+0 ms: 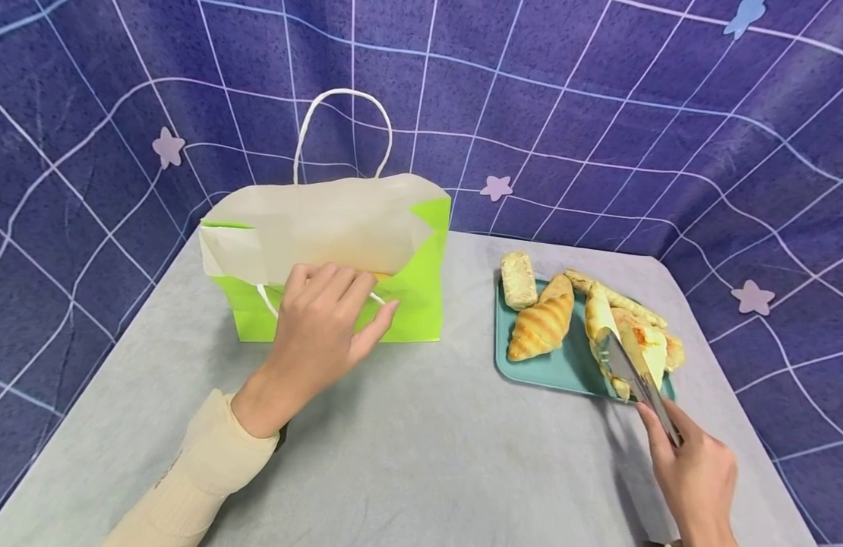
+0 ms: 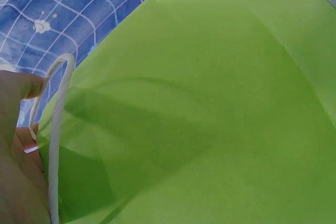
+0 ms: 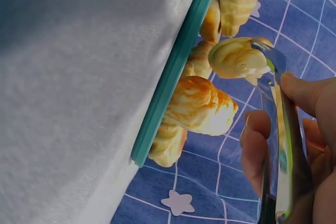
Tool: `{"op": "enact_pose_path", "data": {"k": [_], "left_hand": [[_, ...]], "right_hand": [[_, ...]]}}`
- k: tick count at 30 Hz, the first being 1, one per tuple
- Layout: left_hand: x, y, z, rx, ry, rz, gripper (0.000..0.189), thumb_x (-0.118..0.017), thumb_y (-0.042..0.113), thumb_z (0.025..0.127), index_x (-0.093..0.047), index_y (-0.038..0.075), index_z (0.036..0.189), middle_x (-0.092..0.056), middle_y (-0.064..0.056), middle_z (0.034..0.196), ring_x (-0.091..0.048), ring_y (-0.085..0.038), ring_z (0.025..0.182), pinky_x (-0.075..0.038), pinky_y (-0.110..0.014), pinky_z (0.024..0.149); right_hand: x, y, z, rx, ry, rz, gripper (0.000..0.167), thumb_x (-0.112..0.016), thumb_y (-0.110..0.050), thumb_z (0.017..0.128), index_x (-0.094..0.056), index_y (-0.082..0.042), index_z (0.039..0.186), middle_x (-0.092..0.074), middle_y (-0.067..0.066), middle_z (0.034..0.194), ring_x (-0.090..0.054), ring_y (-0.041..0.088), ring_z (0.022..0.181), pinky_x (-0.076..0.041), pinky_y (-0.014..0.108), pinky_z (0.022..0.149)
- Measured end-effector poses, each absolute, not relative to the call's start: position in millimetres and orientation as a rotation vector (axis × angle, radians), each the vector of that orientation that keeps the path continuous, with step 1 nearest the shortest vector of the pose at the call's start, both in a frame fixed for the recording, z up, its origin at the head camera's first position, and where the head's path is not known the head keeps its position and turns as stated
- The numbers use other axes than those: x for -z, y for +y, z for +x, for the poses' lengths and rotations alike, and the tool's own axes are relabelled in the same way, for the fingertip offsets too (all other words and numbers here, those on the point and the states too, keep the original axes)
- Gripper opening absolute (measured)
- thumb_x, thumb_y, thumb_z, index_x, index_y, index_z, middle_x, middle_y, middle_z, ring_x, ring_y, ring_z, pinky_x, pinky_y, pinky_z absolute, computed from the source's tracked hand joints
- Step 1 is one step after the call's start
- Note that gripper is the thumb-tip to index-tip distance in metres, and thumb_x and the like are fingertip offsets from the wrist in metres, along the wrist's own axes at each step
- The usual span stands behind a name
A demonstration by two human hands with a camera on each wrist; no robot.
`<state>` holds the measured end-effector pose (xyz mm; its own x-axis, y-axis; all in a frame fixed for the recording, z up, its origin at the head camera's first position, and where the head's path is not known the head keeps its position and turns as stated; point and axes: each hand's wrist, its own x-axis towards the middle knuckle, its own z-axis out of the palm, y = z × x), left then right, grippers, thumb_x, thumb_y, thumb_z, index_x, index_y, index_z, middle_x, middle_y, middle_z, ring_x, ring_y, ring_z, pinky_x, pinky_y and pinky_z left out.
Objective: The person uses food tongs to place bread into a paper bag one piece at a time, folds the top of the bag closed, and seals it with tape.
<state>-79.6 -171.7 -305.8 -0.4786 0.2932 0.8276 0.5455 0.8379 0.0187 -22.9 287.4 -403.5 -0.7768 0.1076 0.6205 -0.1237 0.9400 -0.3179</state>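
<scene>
While a grey surface point(image 1: 421, 456) carries the lot, the green paper bag point(image 1: 329, 228) stands upright between nine and ten o'clock, teal tray point(image 1: 565, 370) at four. Left hand point(image 1: 322, 323) has its fingers bent over the bag's front rim, can't tell if they're really gripping. Right hand's point(image 1: 698, 463) got its fingers curled round metal tongs point(image 1: 626, 368), tips touching a pastry point(image 3: 231, 59).

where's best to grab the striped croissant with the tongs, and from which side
Across the thick middle of the croissant, coming from above with the tongs astride its long sides. It lies slantwise with narrower ends, so the middle likely slips less. In the head view, bare tray lies on its right; the pale roll crowds its far left side.
</scene>
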Motion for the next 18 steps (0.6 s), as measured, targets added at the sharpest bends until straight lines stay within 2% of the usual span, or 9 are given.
{"op": "enact_pose_path", "data": {"k": [11, 15, 18], "left_hand": [[305, -172, -79, 0.357, -2.097, -0.612, 0.025, -0.065, 0.029, 0.090, -0.064, 0.004, 0.090, -0.060, -0.008, 0.076, -0.055, -0.030, 0.070, -0.037, -0.046, 0.070], [305, -172, -79, 0.353, -2.097, -0.612, 0.025, -0.065, 0.029, 0.090, -0.064, 0.004, 0.090, -0.060, -0.008, 0.076, -0.055, -0.030, 0.070, -0.037, -0.046, 0.070], [306, -173, -79, 0.353, -2.096, -0.613, 0.025, -0.064, 0.029, 0.090, -0.064, 0.004, 0.091, -0.060, -0.008, 0.076, -0.055, -0.030, 0.070, -0.037, -0.046, 0.070]], "right_hand": [[394, 287, -24, -0.432, -2.360, 0.127, 0.034, -0.081, -0.018, 0.079, -0.074, 0.000, 0.107, -0.061, 0.020, 0.057, -0.056, 0.045, 0.048, -0.037, 0.057, 0.051], [388, 286, -25, -0.419, -2.340, 0.170, 0.033, -0.080, -0.020, 0.080, -0.075, -0.003, 0.108, -0.056, 0.012, 0.051, -0.050, 0.029, 0.042, -0.035, 0.049, 0.048], [384, 285, -26, -0.413, -2.311, 0.216, 0.034, -0.079, -0.023, 0.081, -0.075, -0.003, 0.109, -0.060, 0.013, 0.056, -0.051, 0.028, 0.042, -0.036, 0.046, 0.050]]}}
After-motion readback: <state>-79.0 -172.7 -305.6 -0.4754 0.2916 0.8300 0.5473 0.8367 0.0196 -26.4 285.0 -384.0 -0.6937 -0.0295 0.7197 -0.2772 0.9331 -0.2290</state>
